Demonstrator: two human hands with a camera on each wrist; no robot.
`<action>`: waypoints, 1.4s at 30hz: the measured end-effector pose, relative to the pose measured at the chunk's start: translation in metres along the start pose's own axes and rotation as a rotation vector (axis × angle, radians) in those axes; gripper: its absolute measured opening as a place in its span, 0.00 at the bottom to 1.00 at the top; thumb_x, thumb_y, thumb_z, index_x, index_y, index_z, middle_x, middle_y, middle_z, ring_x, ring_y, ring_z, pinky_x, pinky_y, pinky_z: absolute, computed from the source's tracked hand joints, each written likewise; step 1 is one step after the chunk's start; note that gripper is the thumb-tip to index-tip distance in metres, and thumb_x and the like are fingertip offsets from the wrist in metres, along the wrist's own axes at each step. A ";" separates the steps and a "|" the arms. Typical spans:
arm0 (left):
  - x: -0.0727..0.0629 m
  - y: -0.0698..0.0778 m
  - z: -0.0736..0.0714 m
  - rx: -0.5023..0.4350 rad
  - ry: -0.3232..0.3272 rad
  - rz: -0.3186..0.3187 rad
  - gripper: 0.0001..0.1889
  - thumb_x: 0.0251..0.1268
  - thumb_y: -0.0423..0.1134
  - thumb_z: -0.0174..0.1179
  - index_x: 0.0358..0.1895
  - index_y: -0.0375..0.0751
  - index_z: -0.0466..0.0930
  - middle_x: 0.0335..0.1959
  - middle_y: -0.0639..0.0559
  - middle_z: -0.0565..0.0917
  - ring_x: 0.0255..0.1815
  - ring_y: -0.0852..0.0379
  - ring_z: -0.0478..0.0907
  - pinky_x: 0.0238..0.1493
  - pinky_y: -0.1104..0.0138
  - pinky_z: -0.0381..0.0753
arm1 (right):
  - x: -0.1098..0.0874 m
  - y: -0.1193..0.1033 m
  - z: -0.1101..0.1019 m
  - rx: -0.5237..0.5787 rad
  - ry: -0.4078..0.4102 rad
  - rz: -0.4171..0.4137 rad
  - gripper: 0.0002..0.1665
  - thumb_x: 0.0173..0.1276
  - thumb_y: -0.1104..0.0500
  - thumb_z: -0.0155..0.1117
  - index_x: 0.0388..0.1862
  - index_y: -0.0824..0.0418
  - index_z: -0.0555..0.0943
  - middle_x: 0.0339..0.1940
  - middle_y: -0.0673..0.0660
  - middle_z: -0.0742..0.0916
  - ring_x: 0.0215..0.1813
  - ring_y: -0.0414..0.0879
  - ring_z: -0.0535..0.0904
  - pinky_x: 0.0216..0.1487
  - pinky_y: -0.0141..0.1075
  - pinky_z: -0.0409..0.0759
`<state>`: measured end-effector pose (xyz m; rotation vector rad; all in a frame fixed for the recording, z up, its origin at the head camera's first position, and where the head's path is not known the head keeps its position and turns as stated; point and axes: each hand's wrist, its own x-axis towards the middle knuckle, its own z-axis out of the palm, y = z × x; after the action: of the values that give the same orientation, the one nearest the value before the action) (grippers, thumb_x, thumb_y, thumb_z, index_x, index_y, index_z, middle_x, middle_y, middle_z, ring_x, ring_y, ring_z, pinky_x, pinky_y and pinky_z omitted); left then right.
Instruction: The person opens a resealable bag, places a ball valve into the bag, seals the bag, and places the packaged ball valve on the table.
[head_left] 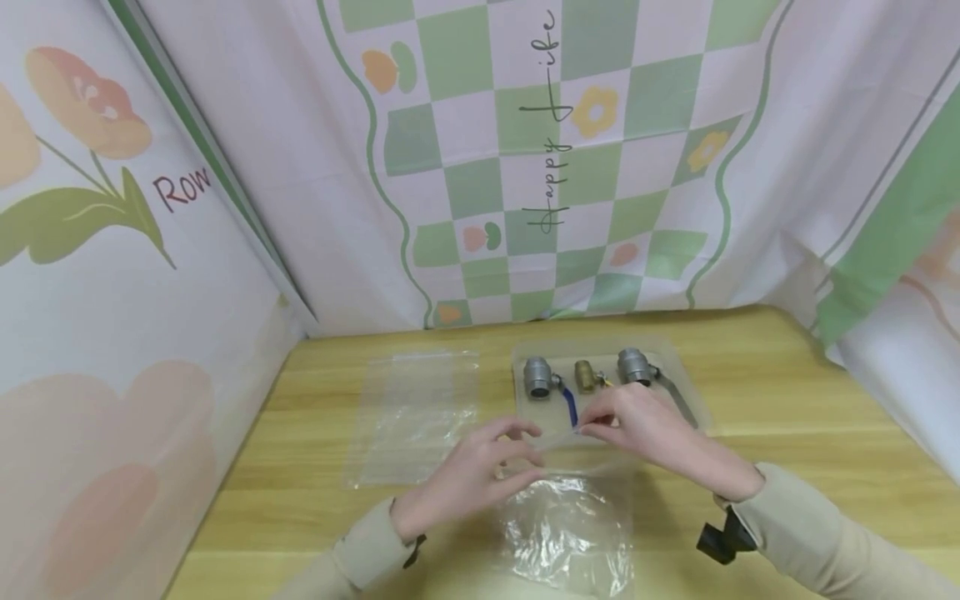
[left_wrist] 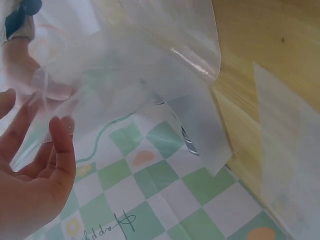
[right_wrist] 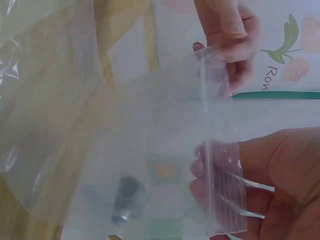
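Observation:
My right hand (head_left: 641, 421) pinches the edge of a clear zip bag (right_wrist: 150, 130), its fingertips showing through the plastic by the zip strip. Across from it is my left hand (head_left: 476, 467), at the bag's other end with fingers spread and thumb apart, touching the film. The bag hangs between the hands above the table. Shiny clear plastic (head_left: 566, 533) lies below them; whether it is part of the same bag I cannot tell. Beyond the hands sit a grey ball valve with a blue lever (head_left: 538, 377), a small brass valve (head_left: 585, 377) and another grey valve (head_left: 633, 367), partly covered by my right hand.
The valves stand on a pale translucent tray (head_left: 531, 412) at the back of the wooden table (head_left: 795, 392). Flat clear zip bags (head_left: 412, 408) lie left of it. Printed curtains (head_left: 465, 192) close off the back and sides.

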<state>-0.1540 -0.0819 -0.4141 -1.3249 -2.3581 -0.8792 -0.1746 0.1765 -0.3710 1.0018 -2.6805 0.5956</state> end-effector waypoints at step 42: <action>0.018 0.005 -0.002 0.053 -0.259 -0.179 0.13 0.61 0.37 0.68 0.48 0.41 0.86 0.46 0.49 0.90 0.40 0.62 0.88 0.42 0.88 0.79 | -0.005 -0.001 -0.001 0.093 -0.016 -0.127 0.08 0.55 0.67 0.74 0.32 0.55 0.89 0.30 0.50 0.91 0.32 0.41 0.86 0.35 0.27 0.86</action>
<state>-0.1598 -0.0692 -0.4008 -1.2894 -2.7142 -0.7231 -0.1704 0.1789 -0.3712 1.1963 -2.5991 0.6938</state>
